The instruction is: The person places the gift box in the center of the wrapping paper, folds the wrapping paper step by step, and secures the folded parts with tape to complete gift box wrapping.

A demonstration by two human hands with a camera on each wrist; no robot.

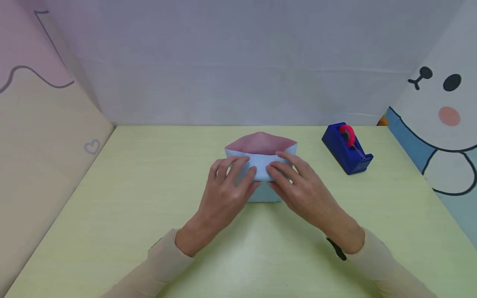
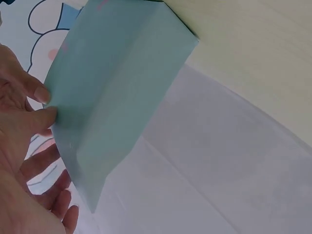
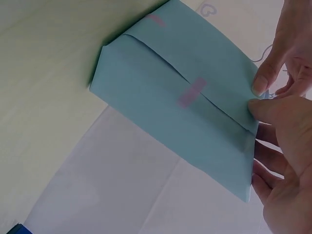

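A paper bag (image 1: 264, 193), light blue outside and pink inside, stands on the table with its mouth gaping at the top. My left hand (image 1: 230, 184) pinches the left part of a paler blue band along the bag's near upper edge, thumb in front and fingers over the top. Close beside it, my right hand (image 1: 296, 182) pinches the same band on the right, the thumb tips near each other. In the right wrist view, a pink tape strip (image 3: 193, 92) crosses the bag's overlapping seam, and a second pink strip (image 3: 156, 20) lies near its bottom.
At the back right of the pale yellow table (image 1: 149, 174) stands a blue tape dispenser (image 1: 344, 151) with a red roll. A plain pale wall (image 1: 238, 82) rises behind, and printed panels with cartoon shapes flank both sides.
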